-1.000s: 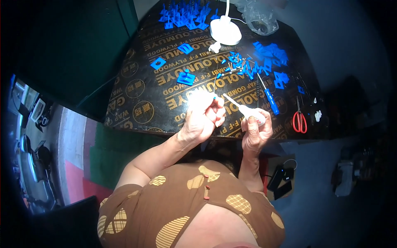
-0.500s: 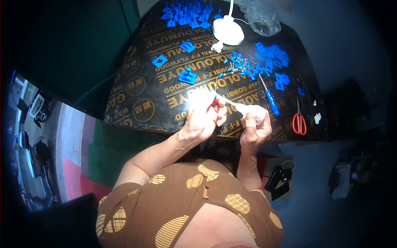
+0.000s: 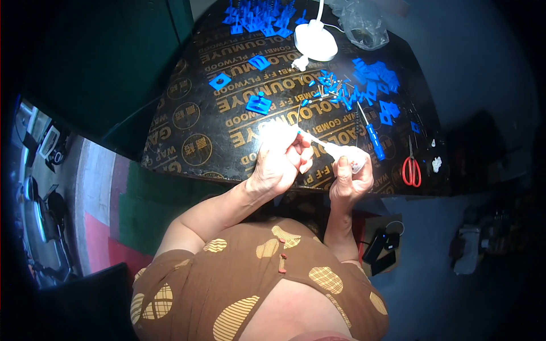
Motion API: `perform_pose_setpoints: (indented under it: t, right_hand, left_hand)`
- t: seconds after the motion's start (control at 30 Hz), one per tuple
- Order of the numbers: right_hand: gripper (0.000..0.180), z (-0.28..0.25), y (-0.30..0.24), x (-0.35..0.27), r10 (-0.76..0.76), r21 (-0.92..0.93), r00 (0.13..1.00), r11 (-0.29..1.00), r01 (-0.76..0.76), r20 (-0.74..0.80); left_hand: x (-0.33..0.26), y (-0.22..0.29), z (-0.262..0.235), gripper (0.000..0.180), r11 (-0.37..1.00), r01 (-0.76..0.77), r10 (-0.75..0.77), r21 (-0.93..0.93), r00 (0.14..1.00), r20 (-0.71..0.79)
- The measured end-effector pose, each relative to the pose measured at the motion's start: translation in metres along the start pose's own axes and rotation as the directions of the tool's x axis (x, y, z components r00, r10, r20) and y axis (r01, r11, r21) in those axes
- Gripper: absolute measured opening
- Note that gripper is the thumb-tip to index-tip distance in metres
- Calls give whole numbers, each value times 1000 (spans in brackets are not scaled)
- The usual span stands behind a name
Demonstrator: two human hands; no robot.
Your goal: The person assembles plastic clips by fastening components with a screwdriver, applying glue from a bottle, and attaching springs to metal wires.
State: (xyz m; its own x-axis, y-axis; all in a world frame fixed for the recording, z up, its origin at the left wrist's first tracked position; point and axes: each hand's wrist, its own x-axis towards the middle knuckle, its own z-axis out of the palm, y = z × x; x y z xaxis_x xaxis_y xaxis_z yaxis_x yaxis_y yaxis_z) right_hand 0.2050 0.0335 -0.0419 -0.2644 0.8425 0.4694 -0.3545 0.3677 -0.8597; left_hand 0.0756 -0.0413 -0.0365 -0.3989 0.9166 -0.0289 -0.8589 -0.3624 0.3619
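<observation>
My left hand [image 3: 278, 162] is closed in a pinch above the near edge of the table. A small blue piece [image 3: 299, 132] shows at its fingertips, and a thin rod stands up from there; glare hides most of the grip. My right hand [image 3: 351, 179] is wrapped round a small white squeeze bottle [image 3: 357, 156] with a long, thin nozzle. That nozzle points left and its tip meets, or nearly meets, the blue piece. Just beyond my left hand lies a blue square part [image 3: 259, 104] with a knob standing on it.
Several small blue pins [image 3: 330, 91] and a heap of blue parts [image 3: 374, 75] lie at the right. Nearer are a blue-handled screwdriver [image 3: 374, 140] and red-handled scissors [image 3: 411, 170]. A white lamp base [image 3: 316, 44], assembled blue pieces [image 3: 256, 20] and a clear plastic bag [image 3: 361, 28] occupy the back.
Both hands keep almost the same place and grip. The bottle has tilted very slightly, while the whole view has shifted a little.
</observation>
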Motion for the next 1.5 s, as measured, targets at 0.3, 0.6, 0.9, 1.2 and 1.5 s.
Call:
perform_pose_setpoints:
  t: [0.3,0.6,0.9,1.2,1.5]
  right_hand:
    - [20,2,-3,-2,-8,-21,1000,1000,8,13]
    - [25,0,0,-4,-33,-49,999,998,33,10]
    - [26,-2,2,-5,-66,-89,998,994,67,22]
    - [20,7,-3,-3,-118,-118,993,986,116,-15]
    - [20,5,-2,-4,-135,-136,990,982,130,-27]
  left_hand:
    - [-1,0,0,24,1000,8,-8,25,1000,-21]
    - [0,-1,-1,25,1000,-6,6,30,1000,-3]
    - [1,-1,-1,20,1000,-6,6,-3,1000,6]
    - [0,0,-2,29,999,-7,6,41,1000,19]
    - [1,-1,1,21,1000,-10,10,-4,1000,-11]
